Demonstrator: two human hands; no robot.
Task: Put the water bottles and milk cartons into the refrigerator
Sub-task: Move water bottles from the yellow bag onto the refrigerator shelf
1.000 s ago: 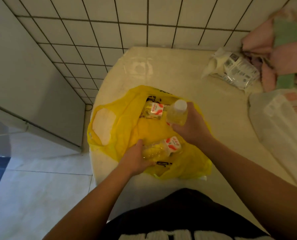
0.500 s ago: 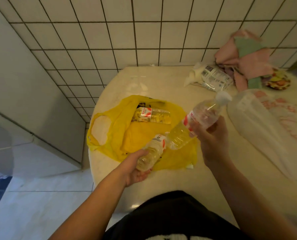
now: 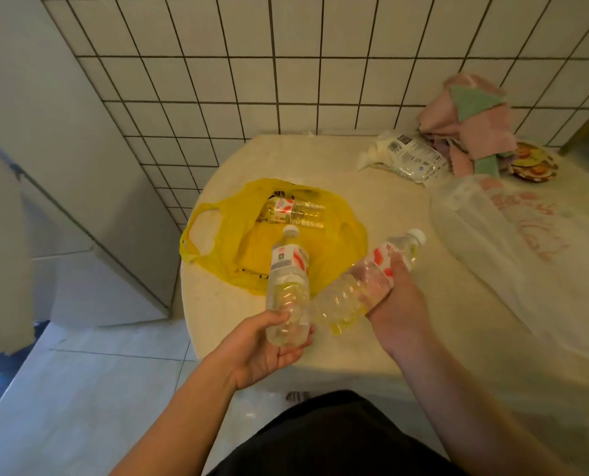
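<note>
Head view: 2 hands low-center of frame, each w/ a water bottle held over the table (image 3: 372,207) edge. Left hand (image 3: 269,345) cups the base of bottle 1 (image 3: 288,286), fingers wrapped round its lower part; bottle stands near upright, white cap up, red/white label near the top. Right hand (image 3: 394,310) is clamped on bottle 2 (image 3: 365,283) around the mid/label area; bottle tilts, cap pointing to upper right, base down-left, just beside bottle 1's lower body, maybe touching, can't tell. Both bottles clear, look filled.

Yellow bag (image 3: 231,242) lies open on the table, center-left of frame, behind the hands. Bottle 3 (image 3: 295,213) lies on its side in the bag, toward the bag's far side. Upper right of frame: crumpled clear pack (image 3: 406,154) w/ printed label, pink/green cloths (image 3: 471,121) by the tiled wall (image 3: 252,80), small dish (image 3: 533,161) partly hidden. White bag (image 3: 513,228) at right, near the table edge. No milk cartons or fridge clearly made out.
</note>
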